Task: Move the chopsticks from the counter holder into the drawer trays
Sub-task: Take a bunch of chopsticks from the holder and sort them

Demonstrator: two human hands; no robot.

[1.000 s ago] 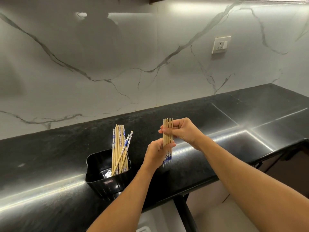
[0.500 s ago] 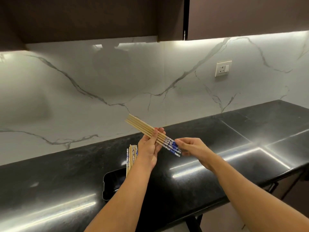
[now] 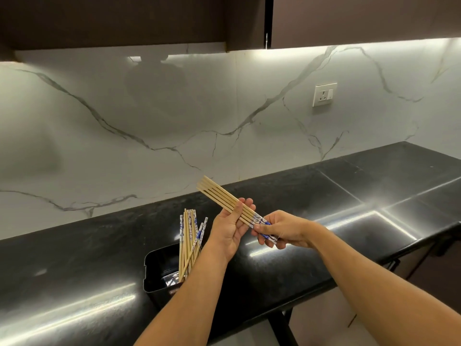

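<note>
Bamboo sticks with blue-and-white patterned ends make up the bundle point(image 3: 222, 197) we are holding above the bench point(image 3: 349, 196). A second ago it stood upright between our hands; now it lies slanted, plain tips pointing up and to the left toward the wall. Our left hand point(image 3: 230, 229) cradles the middle, fingers fairly straight behind the sticks and the thumb laid across them. Our right hand point(image 3: 284, 231), which had been at the top, now pinches the patterned ends with curled fingers. We judge this to be squaring the sticks into one flat row, so they can go down together. More chopsticks point(image 3: 189, 236) stand in the black holder point(image 3: 156, 268) just left of our left wrist, so the task is only partly done. We cannot see the drawer from this view; it must be found before the bundle can be set into a tray.
</note>
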